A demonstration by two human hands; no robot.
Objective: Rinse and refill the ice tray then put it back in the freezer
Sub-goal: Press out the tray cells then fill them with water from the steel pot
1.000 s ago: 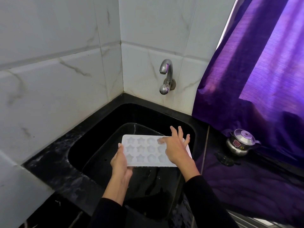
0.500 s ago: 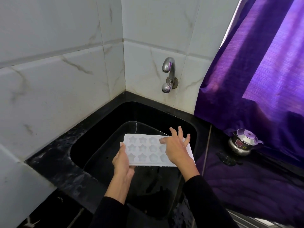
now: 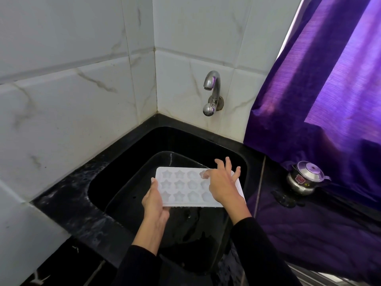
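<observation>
At frame centre the left hand (image 3: pixel 154 201) grips the tray (image 3: pixel 185 189) level over the sink (image 3: pixel 123 162) to catch drips, while the right hand (image 3: pixel 221 185), fingers spread and holding nothing, rubs a cavity.

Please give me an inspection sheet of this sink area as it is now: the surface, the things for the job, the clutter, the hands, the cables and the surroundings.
Surface: black counter around a black sink; wet streaks in the basin.
Job's things: white ice tray with star and flower moulds, held level over the sink; tap on the wall, no water running.
Clutter: small steel pot with lid on the counter at the right.
Hands: left hand grips the tray's left edge; right hand lies on the tray, a finger in one mould.
Cables: nothing seen.
Surroundings: white marble-look tiles; purple curtain at the right.
</observation>
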